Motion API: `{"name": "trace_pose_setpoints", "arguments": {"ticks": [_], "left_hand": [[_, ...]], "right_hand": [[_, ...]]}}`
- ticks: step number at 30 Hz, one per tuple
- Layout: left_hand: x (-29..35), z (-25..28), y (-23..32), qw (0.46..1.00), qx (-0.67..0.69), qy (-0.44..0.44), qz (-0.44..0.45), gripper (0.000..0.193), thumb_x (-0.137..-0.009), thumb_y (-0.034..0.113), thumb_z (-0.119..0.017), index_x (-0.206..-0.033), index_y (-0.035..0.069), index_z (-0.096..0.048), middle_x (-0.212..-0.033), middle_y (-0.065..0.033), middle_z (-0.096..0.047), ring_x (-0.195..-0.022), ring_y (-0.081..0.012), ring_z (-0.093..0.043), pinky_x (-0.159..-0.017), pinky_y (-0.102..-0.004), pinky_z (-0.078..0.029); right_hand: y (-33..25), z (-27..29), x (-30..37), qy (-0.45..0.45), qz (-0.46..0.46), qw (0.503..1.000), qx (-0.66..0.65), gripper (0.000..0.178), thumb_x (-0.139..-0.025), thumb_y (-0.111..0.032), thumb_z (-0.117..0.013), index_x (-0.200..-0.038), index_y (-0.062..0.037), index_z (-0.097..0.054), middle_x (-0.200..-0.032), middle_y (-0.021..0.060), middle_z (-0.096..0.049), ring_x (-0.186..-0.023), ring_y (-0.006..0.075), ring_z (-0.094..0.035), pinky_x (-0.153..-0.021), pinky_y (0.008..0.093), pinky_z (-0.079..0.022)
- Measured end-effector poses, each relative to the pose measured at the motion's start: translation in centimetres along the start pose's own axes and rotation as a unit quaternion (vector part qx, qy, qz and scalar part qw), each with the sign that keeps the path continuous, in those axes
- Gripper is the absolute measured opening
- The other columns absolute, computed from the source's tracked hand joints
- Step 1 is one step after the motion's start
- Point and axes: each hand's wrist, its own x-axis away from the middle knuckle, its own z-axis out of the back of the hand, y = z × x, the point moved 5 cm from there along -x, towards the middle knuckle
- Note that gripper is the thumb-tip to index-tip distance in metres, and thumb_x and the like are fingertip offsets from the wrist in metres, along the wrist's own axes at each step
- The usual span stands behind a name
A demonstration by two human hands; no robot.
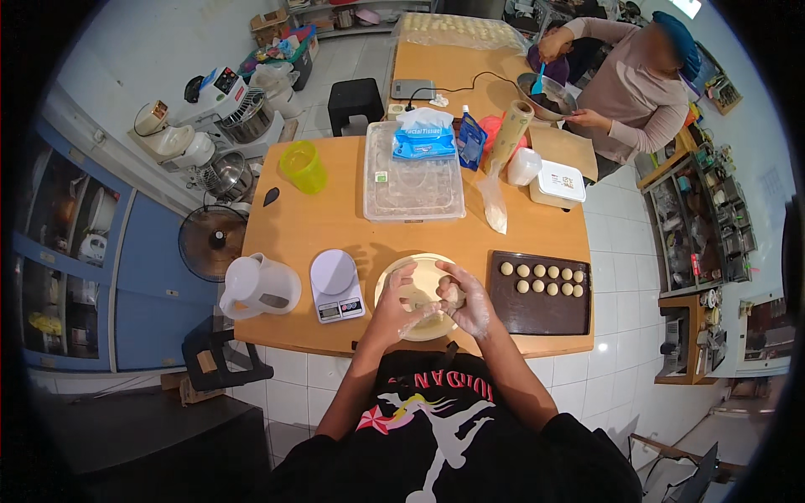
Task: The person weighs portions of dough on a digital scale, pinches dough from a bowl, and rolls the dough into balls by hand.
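Over a cream-coloured bowl (426,265) at the table's front edge, both of my hands are raised side by side. My right hand (475,310), dusted with white flour, curls its fingers around a small pale dough ball (454,294). Flour also marks my left hand (394,308), whose fingers and thumb are spread apart with nothing in them. The bowl's contents are partly hidden beneath my hands. On a dark brown baking tray (537,317) to the right, several round dough balls (537,287) lie in two rows.
Left of the bowl stand a white kitchen scale (337,289) and a white pitcher (262,287). Farther back are a yellow-green cup (302,166), a lidded plastic box (412,191), a tissue pack (423,142) and a white tub (557,183). Far right, a person (641,88) stirs a bowl.
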Motion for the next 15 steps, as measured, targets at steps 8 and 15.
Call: {"name": "trace_pose_setpoints", "arguments": {"ticks": [8, 15], "left_hand": [[-0.9, -3.5, -1.9, 0.865, 0.479, 0.034, 0.145, 0.065, -0.092, 0.06, -0.041, -0.133, 0.01, -0.045, -0.125, -0.0124, -0.053, -0.114, -0.0236, -0.05, -0.095, -0.0416, -0.041], [-2.0, -4.3, -1.0, 0.746, 0.653, -0.036, 0.128, 0.081, -0.087, 0.071, -0.035, -0.145, 0.014, -0.034, -0.147, -0.0163, -0.035, -0.138, -0.0296, -0.031, -0.108, -0.0518, -0.03]], "right_hand": [[-0.4, -2.7, 0.4, -0.07, 0.026, 0.995, -0.06, 0.033, -0.098, -0.026, -0.048, -0.128, -0.0122, -0.047, -0.061, -0.0003, -0.039, -0.043, 0.008, -0.036, -0.04, 0.0231, -0.036], [1.2, -8.4, 4.0, -0.083, 0.4, 0.738, 0.537, 0.047, -0.088, -0.001, -0.044, -0.135, -0.0022, -0.043, -0.125, 0.0197, -0.051, -0.125, 0.0334, -0.045, -0.105, 0.0472, -0.035]]}}
